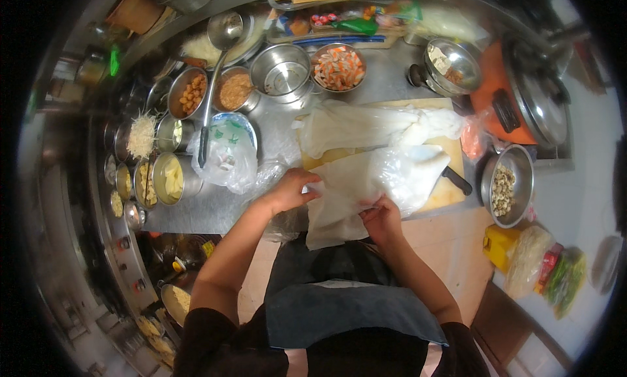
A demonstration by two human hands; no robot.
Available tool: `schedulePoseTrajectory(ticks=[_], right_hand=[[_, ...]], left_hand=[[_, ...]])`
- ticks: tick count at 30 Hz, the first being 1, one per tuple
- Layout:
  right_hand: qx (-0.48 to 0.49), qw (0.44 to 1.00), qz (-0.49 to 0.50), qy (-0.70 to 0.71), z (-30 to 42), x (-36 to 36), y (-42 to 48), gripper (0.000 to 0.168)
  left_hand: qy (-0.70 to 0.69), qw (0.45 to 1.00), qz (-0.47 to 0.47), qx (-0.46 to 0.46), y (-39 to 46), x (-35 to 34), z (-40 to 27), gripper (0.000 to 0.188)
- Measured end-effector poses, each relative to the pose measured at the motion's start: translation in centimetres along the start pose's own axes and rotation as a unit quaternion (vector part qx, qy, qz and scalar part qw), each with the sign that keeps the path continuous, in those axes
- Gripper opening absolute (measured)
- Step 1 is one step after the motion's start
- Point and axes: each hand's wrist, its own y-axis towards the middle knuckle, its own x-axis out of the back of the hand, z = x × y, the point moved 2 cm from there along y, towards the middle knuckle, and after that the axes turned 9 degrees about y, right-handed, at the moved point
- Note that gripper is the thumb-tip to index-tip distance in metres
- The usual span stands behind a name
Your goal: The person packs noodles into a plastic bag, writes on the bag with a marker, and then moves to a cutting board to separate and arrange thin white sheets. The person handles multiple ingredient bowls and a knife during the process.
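Observation:
My left hand pinches the left edge of a thin, translucent off-white sheet, its material unclear. At the sheet's near right side, my right hand grips it between thumb and fingers. The sheet spreads over a yellowish cutting board and hangs past the counter's front edge. A glossy white plastic bag lies against it on the right. Behind them stretches a second whitish bundle in plastic. From under the bag sticks the black handle of a knife; its blade is hidden.
A ladle rests across a plastic-covered bowl on the left. Several metal containers of food surround it. Orange-and-white pieces fill a bowl behind the board. Rightward stand a large orange pot and a bowl of chopped mushroom-like pieces.

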Motion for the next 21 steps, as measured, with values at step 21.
schedulePoseTrajectory(ticks=[21], right_hand=[[0.143,0.968,0.165,-0.126,8.3,-3.6,-10.4,0.005]], left_hand=[[0.321,0.94,0.102,-0.062,-1.8,0.2,-1.7,0.03]])
